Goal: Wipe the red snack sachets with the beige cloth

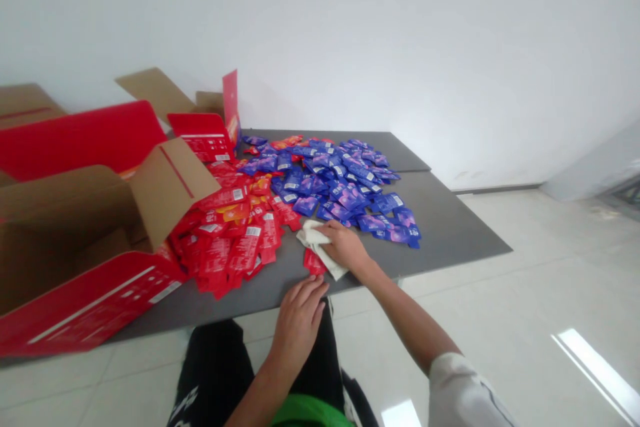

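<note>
My right hand (pixel 345 247) is closed around a white cloth (pixel 310 235), pressing it onto a red packet (pixel 314 261) near the table's front edge. Part of that packet is hidden beneath the cloth. My left hand (pixel 301 310) lies at the edge with its fingers stretched out, the fingertips touching the packet's near end. Left of the hands is a heap of red packets (pixel 245 247), a few of them orange. Beyond my right hand spreads a pile of blue-purple packets (pixel 345 180), whose left side meets the red heap.
A large open red carton (pixel 95 307) with raised brown flaps stands at the left on the grey table (pixel 440 227). Behind it is a smaller open red carton (pixel 205 137). A white wall (pixel 400 33) backs the table. My legs are under the front edge.
</note>
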Tool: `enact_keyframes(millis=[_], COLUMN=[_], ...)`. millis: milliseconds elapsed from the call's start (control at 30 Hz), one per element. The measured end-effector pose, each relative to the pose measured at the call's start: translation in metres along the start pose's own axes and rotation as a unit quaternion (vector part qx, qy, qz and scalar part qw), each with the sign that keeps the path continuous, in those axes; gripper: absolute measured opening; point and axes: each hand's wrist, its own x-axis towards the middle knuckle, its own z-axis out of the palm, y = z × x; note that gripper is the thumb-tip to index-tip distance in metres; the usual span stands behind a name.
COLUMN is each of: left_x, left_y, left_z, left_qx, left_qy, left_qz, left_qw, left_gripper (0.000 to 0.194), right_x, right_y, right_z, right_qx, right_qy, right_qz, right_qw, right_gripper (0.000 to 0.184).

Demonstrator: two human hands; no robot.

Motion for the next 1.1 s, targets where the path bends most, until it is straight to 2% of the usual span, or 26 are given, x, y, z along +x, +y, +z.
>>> enact_keyframes(millis=[100,167,267,333,433,533,600,700,833,900,967,1100], left_x=[0.001,0.000,-0.001,-0.001,-0.001,-0.001,-0.001,-0.001,0.000,0.001,0.002,0.005], left_y=[0.001,0.001,0.002,0.002,0.002,0.002,0.002,0.004,0.005,0.005,0.006,0.006], left_z=[-0.001,0.000,0.001,0.000,-0.001,-0.002,-0.002,-0.003,-0.004,-0.004,-0.005,-0.005], left_qx=[-0.002,0.000,0.015,0.020,0.006,-0.006,-0.009,-0.004,0.016,0.013,0.007,0.006], left_qy=[0.001,-0.002,-0.014,-0.018,-0.022,-0.032,-0.036,-0.044,-0.049,-0.049,-0.046,-0.041], left_qz=[-0.005,-0.008,-0.020,-0.021,-0.011,-0.016,-0.022,-0.026,-0.034,-0.030,-0.027,-0.034], left_qw=[1.000,1.000,1.000,0.999,1.000,0.999,0.999,0.999,0.998,0.998,0.999,0.999], left_gripper=[0.038,0.037,0.027,0.026,0.036,0.039,0.038,0.040,0.029,0.032,0.036,0.033], right_x=[0.008,-0.006,-0.034,-0.039,-0.018,0.008,0.011,-0.012,-0.041,-0.034,-0.014,0.028], right_y=[0.002,-0.003,-0.010,-0.010,0.000,0.011,0.013,0.005,-0.006,-0.004,0.001,0.009], right_z=[-0.010,-0.010,-0.002,0.004,0.005,-0.003,-0.009,-0.011,-0.002,0.004,0.006,-0.002], right_qx=[-0.012,0.003,0.033,0.047,0.046,0.013,0.005,0.036,0.051,0.045,0.033,-0.023], right_qy=[0.017,0.011,-0.040,-0.060,-0.024,0.016,0.034,0.032,-0.055,-0.055,-0.032,-0.012], right_qz=[0.015,-0.020,-0.080,-0.090,-0.055,-0.004,0.000,-0.049,-0.090,-0.079,-0.061,-0.018], right_qw=[1.000,1.000,0.995,0.993,0.997,1.000,0.999,0.998,0.993,0.994,0.997,0.999], right_gripper=[0.043,0.048,0.051,0.048,0.047,0.044,0.044,0.049,0.046,0.047,0.047,0.044])
